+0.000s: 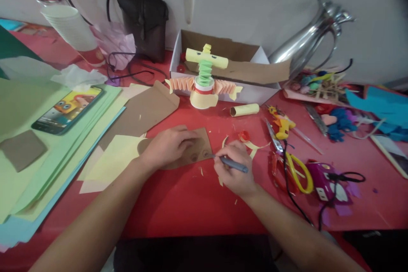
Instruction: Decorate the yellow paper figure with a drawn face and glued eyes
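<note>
My right hand [236, 169] is closed around a blue-grey pen [234, 163], its tip at the right end of a piece of brown paper [178, 162]. Small round circles are drawn there near the tip. Across the left part of that paper rests my left hand [170, 144], fingers laid over it and holding nothing. Beyond the hands stands a paper figure [204, 89] with a green folded neck, orange folded arms and a yellow rolled head. A yellow paper roll [245, 110] lies to its right.
Coloured sheets [95, 123] and a phone [68, 108] lie at left. Scissors [287, 165], a yellow glue gun [282, 125] with its cord and a purple box [330, 182] are at right. A white box [219, 89], black bag [143, 21] and metal jug [306, 34] stand behind.
</note>
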`<state>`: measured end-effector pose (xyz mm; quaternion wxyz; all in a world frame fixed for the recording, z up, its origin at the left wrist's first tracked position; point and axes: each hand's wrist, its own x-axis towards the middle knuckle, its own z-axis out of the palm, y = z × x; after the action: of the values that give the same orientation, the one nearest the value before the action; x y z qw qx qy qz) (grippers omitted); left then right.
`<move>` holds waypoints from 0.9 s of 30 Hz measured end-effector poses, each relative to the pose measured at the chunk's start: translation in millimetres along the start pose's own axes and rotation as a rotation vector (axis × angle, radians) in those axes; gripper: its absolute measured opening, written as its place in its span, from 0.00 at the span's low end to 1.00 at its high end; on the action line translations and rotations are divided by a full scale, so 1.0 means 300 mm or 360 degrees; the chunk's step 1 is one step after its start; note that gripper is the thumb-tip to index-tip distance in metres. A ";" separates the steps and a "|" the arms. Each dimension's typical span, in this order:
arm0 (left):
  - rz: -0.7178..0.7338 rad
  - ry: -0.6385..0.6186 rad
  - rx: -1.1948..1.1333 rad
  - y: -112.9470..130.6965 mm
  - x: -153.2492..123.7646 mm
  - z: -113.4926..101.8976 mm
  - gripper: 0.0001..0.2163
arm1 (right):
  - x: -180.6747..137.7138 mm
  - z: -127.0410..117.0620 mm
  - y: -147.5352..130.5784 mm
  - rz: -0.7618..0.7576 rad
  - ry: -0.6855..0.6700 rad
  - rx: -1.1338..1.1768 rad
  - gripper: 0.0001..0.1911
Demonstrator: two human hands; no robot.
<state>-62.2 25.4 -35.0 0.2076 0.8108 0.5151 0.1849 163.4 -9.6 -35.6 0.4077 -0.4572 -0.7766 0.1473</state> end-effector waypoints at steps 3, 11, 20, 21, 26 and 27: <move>-0.0010 -0.0015 0.0000 -0.001 0.001 0.002 0.14 | -0.002 0.006 -0.003 -0.0046 -0.0051 -0.0029 0.05; 0.0011 0.0000 0.0004 -0.005 0.001 0.004 0.14 | -0.002 0.014 -0.008 -0.0145 -0.0139 -0.0093 0.04; -0.0029 -0.0019 0.0018 0.002 0.003 0.002 0.14 | -0.007 0.019 -0.004 -0.0101 -0.0076 -0.0161 0.06; -0.0029 -0.0021 0.0015 0.002 0.003 0.002 0.14 | -0.006 0.020 -0.004 -0.0110 -0.0068 -0.0156 0.06; -0.0028 -0.0023 0.0007 -0.002 0.001 0.002 0.14 | -0.010 0.021 -0.005 -0.0164 -0.0123 -0.0149 0.05; -0.0031 -0.0021 0.0009 -0.003 0.001 0.003 0.14 | -0.012 0.021 -0.004 -0.0165 -0.0120 -0.0164 0.05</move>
<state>-62.3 25.9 -36.0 0.2105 0.8076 0.5221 0.1759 158.5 -12.3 -40.6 0.3612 -0.4308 -0.8206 0.1031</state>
